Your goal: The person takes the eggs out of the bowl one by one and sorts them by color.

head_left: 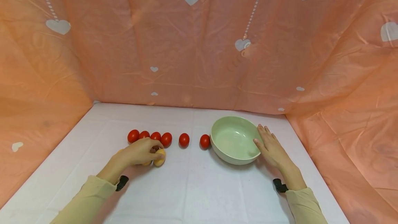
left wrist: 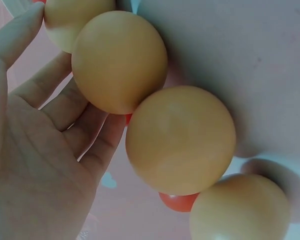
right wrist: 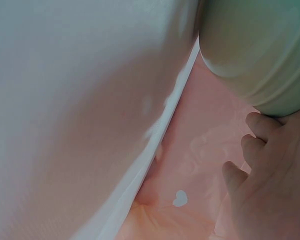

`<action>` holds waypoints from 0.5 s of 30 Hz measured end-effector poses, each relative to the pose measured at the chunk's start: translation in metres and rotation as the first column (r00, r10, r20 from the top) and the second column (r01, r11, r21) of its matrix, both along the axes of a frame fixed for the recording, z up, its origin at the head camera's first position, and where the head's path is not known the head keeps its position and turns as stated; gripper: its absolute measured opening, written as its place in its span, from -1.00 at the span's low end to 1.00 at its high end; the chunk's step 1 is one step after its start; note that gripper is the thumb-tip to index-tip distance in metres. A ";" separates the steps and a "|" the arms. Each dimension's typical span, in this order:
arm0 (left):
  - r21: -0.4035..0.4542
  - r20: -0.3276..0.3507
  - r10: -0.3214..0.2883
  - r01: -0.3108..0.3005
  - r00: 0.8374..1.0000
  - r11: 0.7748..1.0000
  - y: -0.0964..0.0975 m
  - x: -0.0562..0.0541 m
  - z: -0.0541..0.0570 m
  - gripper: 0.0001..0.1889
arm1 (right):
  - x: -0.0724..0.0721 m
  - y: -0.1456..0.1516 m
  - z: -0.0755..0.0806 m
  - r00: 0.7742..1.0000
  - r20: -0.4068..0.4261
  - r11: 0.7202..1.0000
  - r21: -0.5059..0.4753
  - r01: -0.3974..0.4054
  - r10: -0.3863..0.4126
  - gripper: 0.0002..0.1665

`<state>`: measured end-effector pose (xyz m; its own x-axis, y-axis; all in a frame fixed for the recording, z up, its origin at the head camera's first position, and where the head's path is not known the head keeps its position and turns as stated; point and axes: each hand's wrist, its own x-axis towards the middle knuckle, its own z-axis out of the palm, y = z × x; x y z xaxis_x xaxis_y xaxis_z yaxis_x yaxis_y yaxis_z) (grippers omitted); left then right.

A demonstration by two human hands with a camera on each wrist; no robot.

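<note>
My left hand [head_left: 140, 151] is at the right end of a row of brown eggs, thumb and fingers pinching the end egg [head_left: 160, 158]. In the left wrist view the thumb touches that end egg [left wrist: 72, 22] at the top, and more eggs [left wrist: 180, 140] run down beside the palm. The head view hides most of these eggs under the hand. On the right, a pale green bowl [head_left: 234, 139] stands upright, its inside bare. My right hand [head_left: 273, 149] rests against the bowl's right side with its fingers extended, the thumb near the rim.
Several red cherry tomatoes [head_left: 166, 139] lie in a row behind the eggs. Another tomato [head_left: 184, 140] lies apart in the middle, and one more [head_left: 205, 141] sits beside the bowl's left side. A white cloth [head_left: 211, 189] covers the table; orange sheets [head_left: 199, 61] with hearts enclose it.
</note>
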<state>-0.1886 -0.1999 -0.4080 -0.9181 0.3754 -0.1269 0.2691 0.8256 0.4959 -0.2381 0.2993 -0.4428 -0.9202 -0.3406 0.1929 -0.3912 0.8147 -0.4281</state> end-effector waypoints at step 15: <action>-0.010 0.002 0.031 -0.031 1.000 0.999 -0.004 0.004 0.002 -0.68 | 0.000 -0.001 0.000 1.000 -0.004 1.000 -0.002 0.001 -0.001 -0.17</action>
<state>-0.1847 -0.2040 -0.4064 -0.9289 0.3457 -0.1325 0.2423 0.8382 0.4886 -0.2381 0.2982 -0.4428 -0.9196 -0.3397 0.1972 -0.3925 0.8141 -0.4279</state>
